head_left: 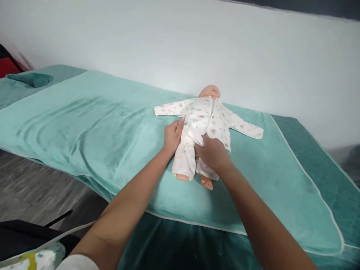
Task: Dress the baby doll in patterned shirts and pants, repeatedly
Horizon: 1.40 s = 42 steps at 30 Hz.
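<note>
A baby doll [209,91] lies on its back on a light green blanket [118,123], head toward the wall, arms spread. It wears a white printed long-sleeved top [197,112] and matching trousers [184,159]; its bare feet stick out of the legs. My left hand [173,138] is closed on the trousers at the waist, by the hem of the top, its fingers partly hidden. With its fingers bent inward, my right hand [213,152] grips the front of the trousers' waistband, where the cloth is bunched. This hand covers part of the right trouser leg.
The blanket lies over a darker green cover [323,180] on a bed against a white wall [140,45]. At the lower left stands a clear container [57,249] with a printed white and yellow package inside. Grey floor [30,187] shows on the left.
</note>
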### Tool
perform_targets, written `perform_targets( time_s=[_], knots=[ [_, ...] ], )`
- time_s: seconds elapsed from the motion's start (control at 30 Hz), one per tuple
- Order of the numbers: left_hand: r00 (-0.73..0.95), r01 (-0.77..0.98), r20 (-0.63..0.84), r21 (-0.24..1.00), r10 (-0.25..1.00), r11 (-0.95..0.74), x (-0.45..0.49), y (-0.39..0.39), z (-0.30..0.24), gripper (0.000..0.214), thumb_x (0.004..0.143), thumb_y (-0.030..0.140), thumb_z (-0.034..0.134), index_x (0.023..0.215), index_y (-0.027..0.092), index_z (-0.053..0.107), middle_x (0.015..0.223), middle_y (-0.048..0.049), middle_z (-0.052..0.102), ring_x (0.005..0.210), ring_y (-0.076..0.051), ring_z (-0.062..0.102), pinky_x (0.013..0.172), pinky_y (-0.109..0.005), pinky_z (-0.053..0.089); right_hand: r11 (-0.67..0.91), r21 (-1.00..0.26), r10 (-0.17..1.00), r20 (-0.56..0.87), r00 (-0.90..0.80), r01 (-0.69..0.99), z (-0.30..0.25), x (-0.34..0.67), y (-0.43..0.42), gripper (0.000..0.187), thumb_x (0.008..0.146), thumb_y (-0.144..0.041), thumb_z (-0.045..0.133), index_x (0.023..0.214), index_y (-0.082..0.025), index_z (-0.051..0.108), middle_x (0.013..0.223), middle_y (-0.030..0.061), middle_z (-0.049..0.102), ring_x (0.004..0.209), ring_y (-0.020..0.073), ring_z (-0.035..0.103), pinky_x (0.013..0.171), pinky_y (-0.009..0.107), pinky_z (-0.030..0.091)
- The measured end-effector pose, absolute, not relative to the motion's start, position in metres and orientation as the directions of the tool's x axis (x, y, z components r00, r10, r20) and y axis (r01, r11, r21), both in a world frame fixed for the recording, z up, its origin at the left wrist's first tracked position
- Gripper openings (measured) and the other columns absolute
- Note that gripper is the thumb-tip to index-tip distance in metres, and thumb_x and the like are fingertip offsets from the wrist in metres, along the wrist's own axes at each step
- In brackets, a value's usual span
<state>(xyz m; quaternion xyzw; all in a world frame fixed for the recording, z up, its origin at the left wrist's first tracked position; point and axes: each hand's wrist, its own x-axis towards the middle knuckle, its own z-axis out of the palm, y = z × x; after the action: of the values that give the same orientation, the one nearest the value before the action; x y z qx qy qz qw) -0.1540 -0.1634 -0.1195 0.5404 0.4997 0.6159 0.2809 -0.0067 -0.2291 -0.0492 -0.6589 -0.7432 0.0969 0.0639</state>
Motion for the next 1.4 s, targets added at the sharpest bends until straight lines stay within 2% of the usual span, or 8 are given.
perform_targets(
  time_s=[0.33, 0.47, 0.63, 0.77, 0.97, 1.13, 1.27, 1.4],
  knots=[
    [-0.264, 0.155, 0.314, 0.947, 0.912, -0.281, -0.157, -0.181, -0.120, 0.047, 0.097, 0.046, 0.053, 0.062, 0.020, 0.036, 0.058, 0.0051, 0.035, 0.060, -0.010, 0.034, 0.057, -0.026, 0.028, 0.014, -0.284, 0.997, 0.072, 0.007, 0.959, -0.061, -0.018, -0.235, 0.017, 0.096, -0.031, 0.046, 0.098, -0.023, 0.061, 0.081, 0.0075, 0.069, 0.075, 0.0256, 0.062, 0.060, 0.033, 0.027],
    [-0.218, -0.134, 0.185, 0.967, 0.958, -0.218, -0.163, -0.182, -0.120, 0.037, 0.088, 0.042, 0.065, 0.064, 0.018, 0.050, 0.062, 0.0043, 0.045, 0.060, -0.010, 0.041, 0.058, -0.023, 0.034, 0.112, -0.480, 0.987, 0.154, -0.042, 0.870, -0.067, -0.009, -0.249, 0.013, 0.093, -0.032, 0.054, 0.100, -0.024, 0.060, 0.090, 0.0057, 0.071, 0.080, 0.0251, 0.063, 0.064, 0.033, 0.034],
    [-0.083, -0.432, 0.059, 0.897, 0.995, -0.089, -0.168, -0.183, -0.121, 0.022, 0.075, 0.038, 0.077, 0.079, 0.018, 0.070, 0.071, 0.0012, 0.059, 0.062, -0.010, 0.050, 0.059, -0.023, 0.039, 0.317, -0.829, 0.942, 0.331, -0.053, 0.460, -0.070, 0.022, -0.259, 0.024, 0.098, -0.046, 0.052, 0.105, -0.024, 0.058, 0.100, 0.0040, 0.068, 0.089, 0.0200, 0.063, 0.076, 0.032, 0.047],
    [-0.010, -0.234, 0.191, 0.954, 0.982, -0.188, -0.168, -0.184, -0.122, 0.017, 0.072, 0.025, 0.074, 0.088, 0.020, 0.077, 0.081, -0.0004, 0.063, 0.073, -0.013, 0.055, 0.066, -0.025, 0.042, 0.269, -0.698, 0.888, 0.446, 0.109, 0.664, -0.074, 0.043, -0.240, 0.023, 0.088, -0.038, 0.065, 0.104, -0.023, 0.056, 0.110, 0.0069, 0.062, 0.094, 0.0216, 0.060, 0.077, 0.034, 0.046],
    [0.143, 0.148, 0.374, 0.907, 0.916, -0.394, -0.168, -0.181, -0.110, 0.036, 0.077, 0.015, 0.061, 0.109, 0.025, 0.073, 0.121, -0.0059, 0.058, 0.120, -0.023, 0.055, 0.102, -0.035, 0.045, 0.101, -0.340, 0.943, 0.333, 0.019, 0.935, -0.070, 0.036, -0.208, 0.023, 0.091, -0.041, 0.063, 0.098, -0.022, 0.055, 0.105, 0.0082, 0.064, 0.087, 0.0233, 0.059, 0.064, 0.031, 0.034],
    [0.278, 0.566, 0.389, 0.672, 0.878, -0.477, -0.157, -0.178, -0.088, 0.043, 0.081, 0.018, 0.068, 0.124, 0.026, 0.065, 0.124, -0.0077, 0.056, 0.123, -0.028, 0.050, 0.107, -0.044, 0.044, 0.105, -0.133, 0.957, 0.284, -0.063, 0.986, -0.063, 0.025, -0.198, 0.018, 0.101, -0.036, 0.050, 0.102, -0.020, 0.057, 0.091, 0.0075, 0.068, 0.079, 0.0231, 0.061, 0.060, 0.032, 0.025],
    [0.336, 0.765, 0.370, 0.429, 0.866, -0.480, -0.148, -0.178, -0.075, 0.043, 0.085, 0.017, 0.064, 0.127, 0.026, 0.062, 0.124, -0.0092, 0.057, 0.116, -0.030, 0.052, 0.091, -0.042, 0.050, 0.174, -0.232, 0.946, 0.309, -0.097, 0.957, -0.071, 0.034, -0.189, 0.028, 0.105, -0.038, 0.039, 0.099, -0.020, 0.059, 0.081, 0.0059, 0.068, 0.072, 0.0215, 0.060, 0.061, 0.031, 0.025],
    [0.388, 0.796, 0.435, 0.286, 0.813, -0.534, -0.147, -0.167, -0.075, 0.029, 0.087, 0.015, 0.061, 0.114, 0.025, 0.066, 0.114, -0.0084, 0.063, 0.106, -0.028, 0.057, 0.084, -0.038, 0.047, 0.272, -0.643, 0.940, 0.335, -0.057, 0.716, -0.080, 0.051, -0.179, 0.026, 0.099, -0.044, 0.048, 0.085, -0.023, 0.055, 0.065, -0.0029, 0.056, 0.062, 0.0158, 0.052, 0.060, 0.027, 0.033]
  ],
)
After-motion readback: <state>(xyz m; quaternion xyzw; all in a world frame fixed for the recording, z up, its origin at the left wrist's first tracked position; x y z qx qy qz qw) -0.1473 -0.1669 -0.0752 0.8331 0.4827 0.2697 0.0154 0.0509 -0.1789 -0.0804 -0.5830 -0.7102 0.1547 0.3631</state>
